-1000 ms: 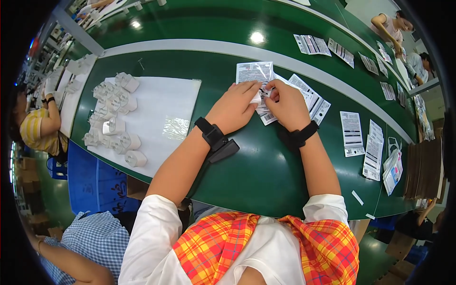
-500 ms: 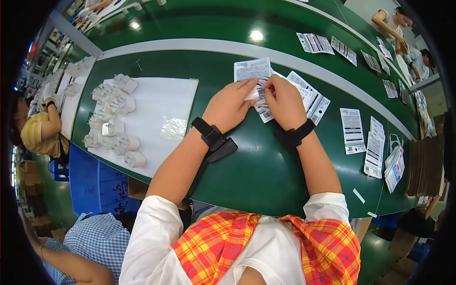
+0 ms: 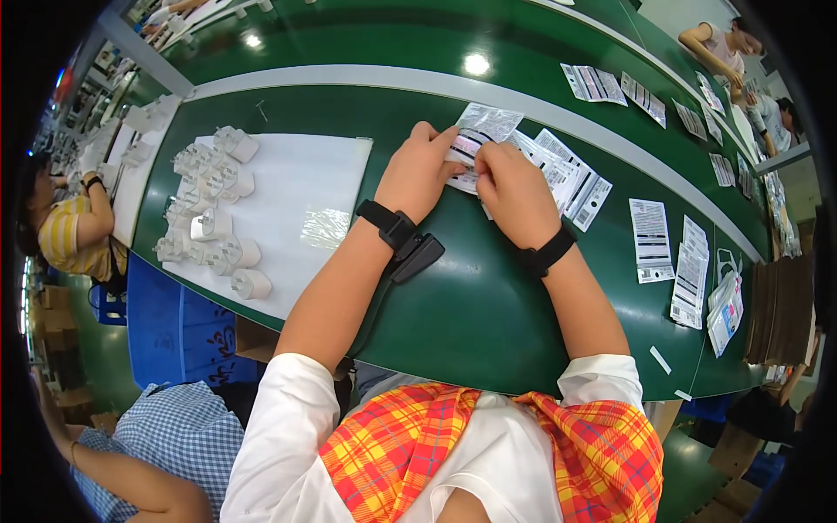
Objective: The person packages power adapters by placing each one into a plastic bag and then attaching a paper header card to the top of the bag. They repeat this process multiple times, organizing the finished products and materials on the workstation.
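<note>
My left hand [image 3: 417,173] and my right hand [image 3: 518,190] meet over the green worktop, closed on the edges of a printed pouch [image 3: 471,141]. The left fingers pinch its left side; the right fingertips press at its right side. Whether anything is inside the pouch, I cannot tell. Just behind it lies a silvery-white pouch [image 3: 495,118]. To the right of my right hand, several more printed pouches [image 3: 575,185] overlap in a fan. White plug adapters [image 3: 209,225] with metal prongs stand in a cluster left of my left hand, on a white sheet [image 3: 314,183].
More printed pouches [image 3: 650,237] lie at right, beside a clear bag [image 3: 724,305] and stacked brown cardboard [image 3: 776,309]. A pale rail [image 3: 366,77] runs behind my work area. A blue bin [image 3: 174,322] stands below left. Other people sit at left, lower left and far right.
The pouch between my hands now shows more of its printed face, and the white piece near my left fingers is no longer visible. My right hand has shifted slightly toward me.
</note>
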